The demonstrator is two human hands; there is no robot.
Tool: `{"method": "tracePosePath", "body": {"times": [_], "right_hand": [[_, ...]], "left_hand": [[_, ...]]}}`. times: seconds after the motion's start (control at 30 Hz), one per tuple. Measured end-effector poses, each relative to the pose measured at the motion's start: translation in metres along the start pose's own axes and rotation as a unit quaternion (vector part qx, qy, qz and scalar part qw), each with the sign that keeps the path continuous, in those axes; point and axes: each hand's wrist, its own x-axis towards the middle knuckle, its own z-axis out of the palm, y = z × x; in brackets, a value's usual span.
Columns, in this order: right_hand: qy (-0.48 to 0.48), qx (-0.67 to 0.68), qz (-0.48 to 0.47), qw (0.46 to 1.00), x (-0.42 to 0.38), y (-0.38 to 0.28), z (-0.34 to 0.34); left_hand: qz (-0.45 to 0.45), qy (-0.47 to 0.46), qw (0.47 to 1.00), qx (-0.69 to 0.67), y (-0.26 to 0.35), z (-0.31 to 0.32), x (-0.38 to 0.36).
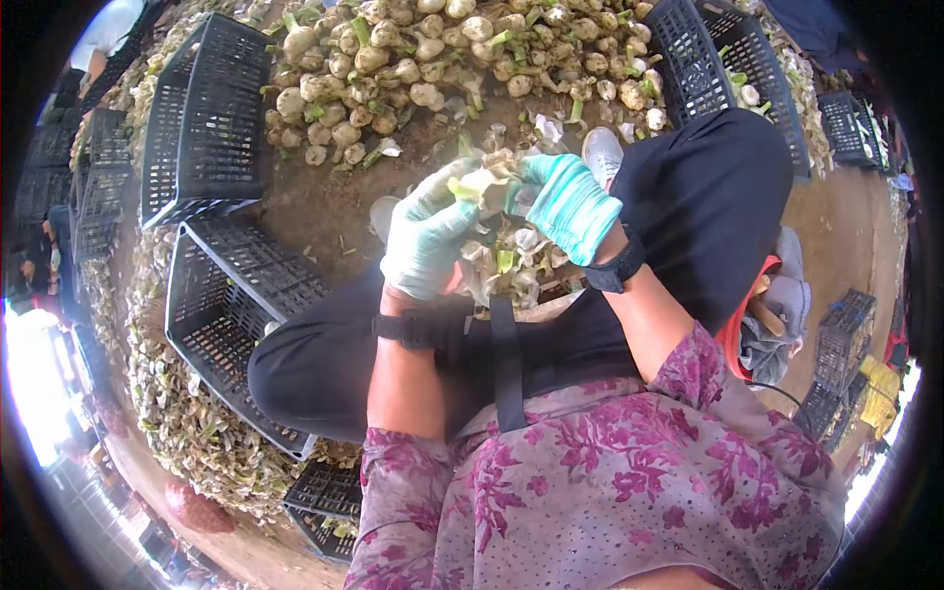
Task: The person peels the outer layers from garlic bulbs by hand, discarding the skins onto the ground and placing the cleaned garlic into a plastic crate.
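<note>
Both my hands wear pale green gloves and meet above my lap. My left hand (429, 236) is closed around a garlic bulb (484, 187) with loose, papery skin and a greenish stem part. From the other side my right hand (570, 205), in a striped glove, has its fingers bent against the same bulb; its fingertips are partly hidden by the peeling skin. Below the hands, peeled skins and leaf scraps (513, 261) lie in a heap between my legs. A big pile of garlic bulbs (423, 59) spreads over the ground in front.
Black plastic crates stand at the left (224, 123), near my left knee (236, 285) and at the upper right (693, 64). Garlic scraps (187, 423) cover the ground on the left. A cloth bundle (777, 324) lies to the right. A person (98, 39) is at the upper left.
</note>
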Motion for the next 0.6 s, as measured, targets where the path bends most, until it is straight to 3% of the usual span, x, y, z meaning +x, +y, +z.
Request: {"method": "tracePosePath", "body": {"times": [0.1, 0.2, 0.3, 0.43, 0.5, 0.6], "right_hand": [[0.04, 0.073, -0.049, 0.995, -0.003, 0.014, 0.013], [0.058, 0.118, -0.023, 0.991, -0.004, 0.012, 0.008], [0.064, 0.153, 0.004, 0.986, -0.006, 0.01, 0.002], [0.086, 0.052, -0.093, 0.991, -0.007, 0.021, 0.01], [0.0, 0.294, 0.057, 0.954, -0.005, 0.023, 0.011], [0.023, 0.265, 0.071, 0.961, -0.007, 0.02, 0.008]], "left_hand": [[-0.031, -0.003, 0.999, 0.019, -0.001, -0.003, 0.001], [-0.036, 0.02, 0.999, 0.029, -0.004, -0.004, 0.001], [-0.051, -0.016, 0.999, -0.001, -0.008, -0.012, 0.004], [-0.058, -0.025, 0.998, -0.02, -0.01, -0.01, 0.005], [-0.06, -0.029, 0.997, -0.04, -0.008, -0.007, 0.003], [-0.085, -0.029, 0.996, -0.026, -0.005, 0.0, 0.003]]}}
